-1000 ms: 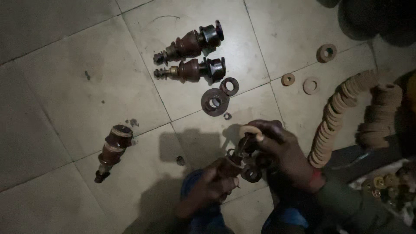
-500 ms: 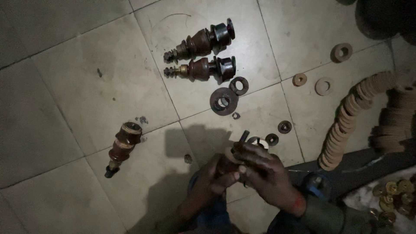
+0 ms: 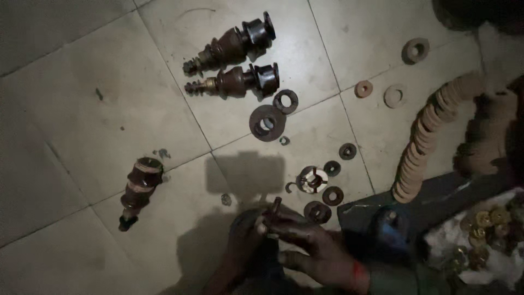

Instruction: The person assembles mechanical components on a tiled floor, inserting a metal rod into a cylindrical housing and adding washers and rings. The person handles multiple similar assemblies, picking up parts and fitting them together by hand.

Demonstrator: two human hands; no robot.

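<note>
Both hands are low down, close together over the tiled floor (image 3: 82, 109). Her or his right hand (image 3: 308, 246) has its fingers curled, pinching a small dark rod (image 3: 274, 208) that pokes up and a bit to the right. That rod sits right between the two hands. It is too dark to see well what the left hand (image 3: 243, 237) is doing, so I cannot tell if it is gripping or loose; it is touching the bottom of the same rod.

Just past the rod, some small dark rings (image 3: 322, 196) lie on the floor. A bigger ring (image 3: 267, 122) is farther up. Two brown spool-shaped parts (image 3: 234, 63) lie side by side at the top. One more brown part (image 3: 139, 188) lies alone on the left. A long curved row of tan discs (image 3: 423, 147) is on the right.
</note>
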